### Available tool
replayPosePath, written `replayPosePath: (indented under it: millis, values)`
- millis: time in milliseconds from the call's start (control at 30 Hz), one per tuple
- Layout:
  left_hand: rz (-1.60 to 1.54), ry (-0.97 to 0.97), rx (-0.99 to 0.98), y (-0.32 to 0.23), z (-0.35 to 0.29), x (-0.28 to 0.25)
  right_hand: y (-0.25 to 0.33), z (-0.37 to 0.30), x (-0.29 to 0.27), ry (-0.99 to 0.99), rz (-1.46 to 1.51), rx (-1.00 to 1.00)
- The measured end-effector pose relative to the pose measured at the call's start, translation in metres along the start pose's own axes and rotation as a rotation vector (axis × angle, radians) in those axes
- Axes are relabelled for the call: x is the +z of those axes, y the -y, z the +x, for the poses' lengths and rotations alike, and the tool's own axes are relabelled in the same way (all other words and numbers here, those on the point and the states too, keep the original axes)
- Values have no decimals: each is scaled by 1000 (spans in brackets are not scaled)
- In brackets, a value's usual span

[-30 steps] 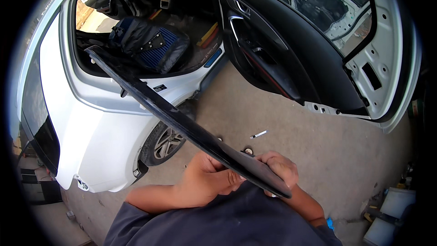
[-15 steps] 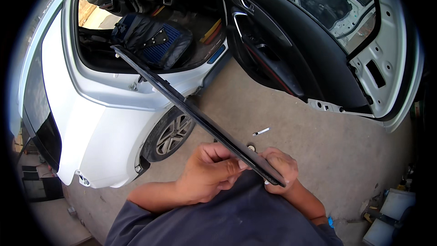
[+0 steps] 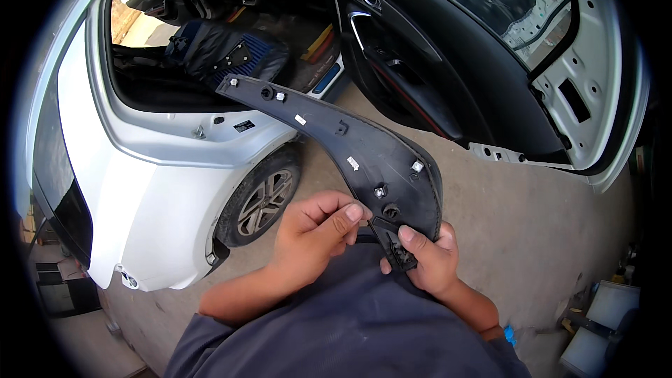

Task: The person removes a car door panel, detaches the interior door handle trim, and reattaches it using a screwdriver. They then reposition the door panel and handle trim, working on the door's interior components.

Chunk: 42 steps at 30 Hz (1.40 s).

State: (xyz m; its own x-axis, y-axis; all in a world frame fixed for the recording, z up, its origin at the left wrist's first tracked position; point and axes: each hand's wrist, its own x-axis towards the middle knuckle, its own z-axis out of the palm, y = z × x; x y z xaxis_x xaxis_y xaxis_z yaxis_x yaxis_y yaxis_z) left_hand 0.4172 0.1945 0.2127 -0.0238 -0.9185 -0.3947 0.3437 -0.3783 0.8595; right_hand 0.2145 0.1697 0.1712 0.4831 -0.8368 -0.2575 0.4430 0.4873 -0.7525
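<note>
A black plastic car trim panel [image 3: 325, 129], curved and wide at its lower end, is held up in front of me with its inner side showing. White and metal-looking clips [image 3: 380, 190] sit along that side. Gripping the lower end is my right hand [image 3: 432, 259], its thumb on the inner face near a small black bracket. My left hand [image 3: 325, 234] is closed in a pinch right beside the panel's lower left edge. Whatever lies between those fingertips is too small to make out. The panel's outer face is turned away.
A white car body [image 3: 133, 203] with an open rear doorway stands at left, its wheel [image 3: 262, 199] below. The opened door [image 3: 427, 49] extends at upper right. A dark seat cushion [image 3: 231, 52] lies inside the car. Grey-white boxes [image 3: 602, 318] stand at lower right on the concrete floor.
The trim panel has turned from edge-on to showing its clipped inner side, its far end shifting right. My right thumb now presses on that side; my left hand stays pinched near the edge.
</note>
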Motion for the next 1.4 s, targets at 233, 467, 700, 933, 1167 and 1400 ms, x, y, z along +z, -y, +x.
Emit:
replayPosePath:
  millis: [233,467,700,933,1167,1400]
  values:
    - [-120,-35,71,-1,5,-14,6,3,-1,-64,204,206]
    - [-353,14,46,-9,7,-41,7,2,0,-82,199,139]
    - [-384,90,169,-24,12,-53,-4,-6,-11,-46,128,81]
    - [-607,114,-19,-32,16,-37,-10,-6,-13,-123,103,92]
    - [-380,91,32,-26,12,-28,-17,-12,-20,-100,70,57]
    - [-167,94,181,-21,15,-30,-9,-13,-10,-49,87,23]
